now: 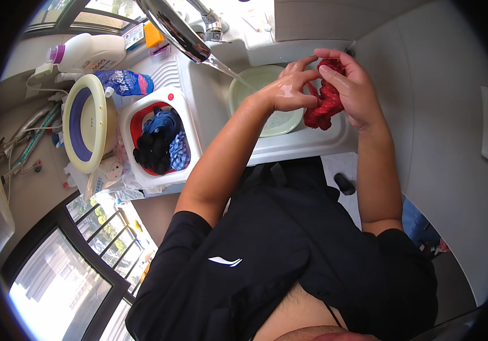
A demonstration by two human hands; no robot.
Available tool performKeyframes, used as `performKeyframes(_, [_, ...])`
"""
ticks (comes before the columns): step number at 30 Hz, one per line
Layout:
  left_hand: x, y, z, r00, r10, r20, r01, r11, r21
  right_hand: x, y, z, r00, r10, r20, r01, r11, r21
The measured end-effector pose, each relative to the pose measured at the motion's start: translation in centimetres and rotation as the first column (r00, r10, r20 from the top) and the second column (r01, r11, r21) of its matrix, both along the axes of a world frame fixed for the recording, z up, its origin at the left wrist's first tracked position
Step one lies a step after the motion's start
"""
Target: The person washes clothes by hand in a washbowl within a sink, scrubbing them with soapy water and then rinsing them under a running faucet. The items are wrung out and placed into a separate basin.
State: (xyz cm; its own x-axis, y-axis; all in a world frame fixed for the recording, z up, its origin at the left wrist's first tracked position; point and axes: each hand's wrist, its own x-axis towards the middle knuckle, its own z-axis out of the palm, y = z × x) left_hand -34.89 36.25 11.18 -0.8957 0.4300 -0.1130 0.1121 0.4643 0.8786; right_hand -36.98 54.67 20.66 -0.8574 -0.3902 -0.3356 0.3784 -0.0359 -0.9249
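Note:
A wet, crumpled red cloth with small pale spots (329,99) hangs above the sink's right side. My right hand (354,87) grips its upper part between thumb and fingers. From the other side my left hand (293,87) pinches the cloth, its thumb and fingers against the near edge. Below and left of the cloth, a pale green basin (248,87) with water in it sits in the white sink (312,147). Water runs into this basin from the chrome faucet (180,34). My left forearm and hand cover part of the basin.
Left of the sink, a white-and-red tub (186,106) holds blue, black and checked clothes. Beside it stand a cream-and-purple collapsible basin (107,123), a blue pouch (127,82) and a white detergent bottle (92,51). A wall (431,85) closes off the right.

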Motion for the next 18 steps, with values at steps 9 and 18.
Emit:
performKeyframes(9, [-1.0,-3.0,2.6,0.892,0.399,0.214,-0.435,0.886,0.158,1.8,2.2,0.3,0.898,0.286,-0.335,0.016,0.738,0.674])
performKeyframes(18, [0.2,-4.7,1.6,0.845,0.530,-0.070,-0.534,0.830,-0.164,0.2,3.0,-2.5,0.992,-0.100,-0.078,0.125,0.886,0.447])
